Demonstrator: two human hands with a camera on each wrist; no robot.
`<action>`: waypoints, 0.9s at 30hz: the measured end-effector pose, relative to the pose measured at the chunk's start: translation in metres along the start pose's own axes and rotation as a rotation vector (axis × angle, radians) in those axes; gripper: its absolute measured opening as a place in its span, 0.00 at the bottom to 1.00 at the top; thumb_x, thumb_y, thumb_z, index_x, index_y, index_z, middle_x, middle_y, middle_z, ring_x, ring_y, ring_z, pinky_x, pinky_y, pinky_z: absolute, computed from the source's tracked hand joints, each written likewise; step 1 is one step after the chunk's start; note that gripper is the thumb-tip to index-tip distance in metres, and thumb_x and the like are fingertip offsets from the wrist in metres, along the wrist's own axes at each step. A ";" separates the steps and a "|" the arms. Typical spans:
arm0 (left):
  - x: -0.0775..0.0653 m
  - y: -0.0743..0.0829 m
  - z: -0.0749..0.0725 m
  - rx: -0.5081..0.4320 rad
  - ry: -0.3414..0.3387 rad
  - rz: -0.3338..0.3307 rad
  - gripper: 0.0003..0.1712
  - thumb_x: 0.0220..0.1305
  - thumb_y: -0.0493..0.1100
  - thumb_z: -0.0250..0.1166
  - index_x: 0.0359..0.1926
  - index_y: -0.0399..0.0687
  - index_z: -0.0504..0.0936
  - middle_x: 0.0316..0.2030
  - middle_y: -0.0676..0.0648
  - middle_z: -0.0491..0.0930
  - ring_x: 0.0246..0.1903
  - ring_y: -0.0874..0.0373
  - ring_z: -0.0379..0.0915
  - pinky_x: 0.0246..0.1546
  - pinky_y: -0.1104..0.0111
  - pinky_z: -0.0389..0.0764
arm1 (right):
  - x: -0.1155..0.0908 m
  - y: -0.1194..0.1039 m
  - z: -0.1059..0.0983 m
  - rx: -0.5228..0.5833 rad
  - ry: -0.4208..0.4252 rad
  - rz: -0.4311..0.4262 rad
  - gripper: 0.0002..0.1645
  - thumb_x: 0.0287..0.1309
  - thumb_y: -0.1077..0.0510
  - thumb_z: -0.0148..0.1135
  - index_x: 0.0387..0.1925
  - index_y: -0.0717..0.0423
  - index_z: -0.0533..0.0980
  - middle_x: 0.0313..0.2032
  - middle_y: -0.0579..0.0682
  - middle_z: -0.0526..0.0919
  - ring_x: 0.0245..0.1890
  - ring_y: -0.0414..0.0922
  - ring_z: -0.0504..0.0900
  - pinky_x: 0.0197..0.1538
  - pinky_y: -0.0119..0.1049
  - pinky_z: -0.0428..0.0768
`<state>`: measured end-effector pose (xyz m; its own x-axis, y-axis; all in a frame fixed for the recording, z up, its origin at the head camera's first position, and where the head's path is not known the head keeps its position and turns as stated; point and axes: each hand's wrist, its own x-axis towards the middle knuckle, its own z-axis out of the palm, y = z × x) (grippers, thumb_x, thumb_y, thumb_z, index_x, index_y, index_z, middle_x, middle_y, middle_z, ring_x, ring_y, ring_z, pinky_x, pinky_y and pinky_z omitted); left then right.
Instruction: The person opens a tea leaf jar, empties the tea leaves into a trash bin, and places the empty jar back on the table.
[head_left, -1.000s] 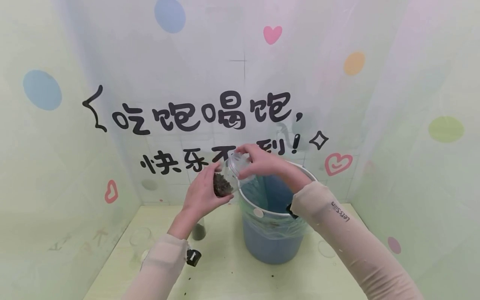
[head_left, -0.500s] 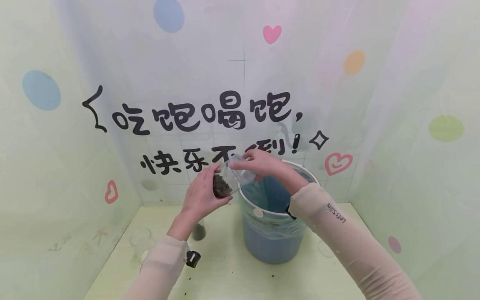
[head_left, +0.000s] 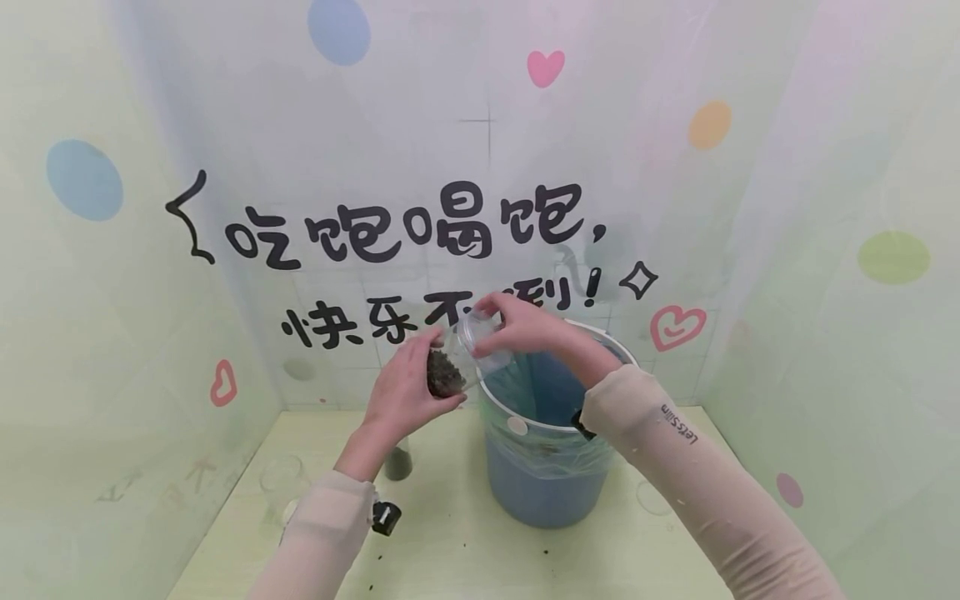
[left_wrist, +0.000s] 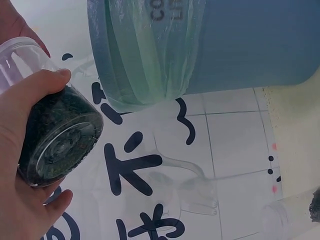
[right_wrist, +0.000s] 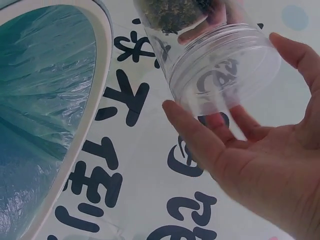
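Since half a second ago, the right hand (head_left: 528, 325) has shifted on the lid (right_wrist: 225, 75): its lower fingertips now sit further down in the head view, while the left hand (head_left: 397, 392) and the jar (left_wrist: 65, 125) look nearly unmoved. Both hands are raised above the table (head_left: 465, 575), just left of the bin (head_left: 551, 492) in that view.

Left-hand fingers and thumb are wrapped around the jar's body, thumb on one side and fingers on the other. Right-hand fingers are spread and curled about the clear lid, gripping it by its edge. That lid is at the jar's mouth; whether it is fully seated, I cannot tell. Tilted, with its lid end towards the bin, the jar is clear and has dark flakes (head_left: 444, 372) gathered towards its base.

Blue with a white rim, the bin stands upright and is lined with a pale green bag (head_left: 495, 435) folded over the outside. Behind the left wrist stands a slim container (head_left: 398, 463) with dark contents, partly hidden. Further left is a clear vessel (head_left: 281, 479), faint and partly covered by the sleeve (head_left: 326, 517). Dark specks (head_left: 545, 552) dot the table, and black lettering (head_left: 459, 221) runs across the wall (head_left: 412, 108).
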<state>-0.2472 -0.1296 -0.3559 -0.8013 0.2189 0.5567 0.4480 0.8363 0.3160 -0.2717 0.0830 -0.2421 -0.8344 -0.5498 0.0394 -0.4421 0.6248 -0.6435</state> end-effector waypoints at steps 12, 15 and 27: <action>-0.002 -0.002 0.000 -0.006 -0.008 -0.012 0.59 0.42 0.53 0.82 0.72 0.48 0.59 0.60 0.45 0.75 0.60 0.46 0.72 0.59 0.49 0.78 | 0.001 0.003 0.002 -0.081 -0.050 -0.015 0.52 0.62 0.40 0.61 0.78 0.49 0.49 0.78 0.57 0.50 0.79 0.56 0.46 0.77 0.58 0.57; -0.003 -0.002 0.001 0.001 -0.004 -0.006 0.59 0.42 0.53 0.82 0.71 0.48 0.59 0.60 0.44 0.75 0.60 0.46 0.73 0.59 0.49 0.78 | 0.000 0.002 0.004 -0.044 -0.010 0.054 0.51 0.65 0.36 0.57 0.78 0.53 0.49 0.78 0.57 0.52 0.79 0.56 0.49 0.77 0.57 0.58; -0.002 -0.001 0.002 0.020 -0.016 -0.003 0.58 0.42 0.54 0.82 0.71 0.48 0.59 0.60 0.44 0.75 0.59 0.46 0.73 0.58 0.50 0.79 | 0.001 0.000 0.006 0.075 -0.053 0.194 0.45 0.64 0.37 0.59 0.73 0.55 0.58 0.71 0.61 0.66 0.69 0.56 0.71 0.57 0.52 0.83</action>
<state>-0.2470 -0.1301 -0.3591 -0.8088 0.2245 0.5435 0.4380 0.8467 0.3021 -0.2705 0.0790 -0.2468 -0.8821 -0.4528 -0.1301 -0.2471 0.6798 -0.6905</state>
